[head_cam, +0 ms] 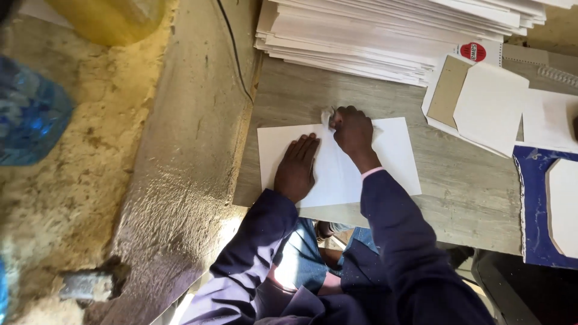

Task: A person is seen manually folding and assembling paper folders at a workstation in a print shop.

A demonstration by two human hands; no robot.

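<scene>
Pressing flat on a white paper sheet (343, 171), the left hand (296, 168) lies palm down with its fingers (306, 146) stretched out and together, gripping nothing. The sheet is smooth, matte and rectangular, lying near the left edge of the table (463, 192), a grey board with a faint streaked wood grain. At the sheet's far edge the right hand (353, 129) is curled closed, its fingers pinching a small crumpled white wad (327, 115), soft and wrinkled; whether it is cloth or paper cannot be told. The wad touches the sheet's top edge.

Along the far edge of the table sits a thick stack of white sheets (385, 36), its many thin layers fanned slightly so the edges show as fine lines. Toward the right edge lie 2 flat cut pieces: a brown card panel (448, 90), dull and fibrous, and over it a white folded piece (490, 105) with angled corners. At the right edge a dark blue cover (533, 210) with a scuffed, rough rim carries a pale cut shape (565, 204). Left of the table, a rough concrete ledge (186, 150) and a translucent blue plastic bottle (30, 114) show. Both sleeves are dark navy fabric.
</scene>
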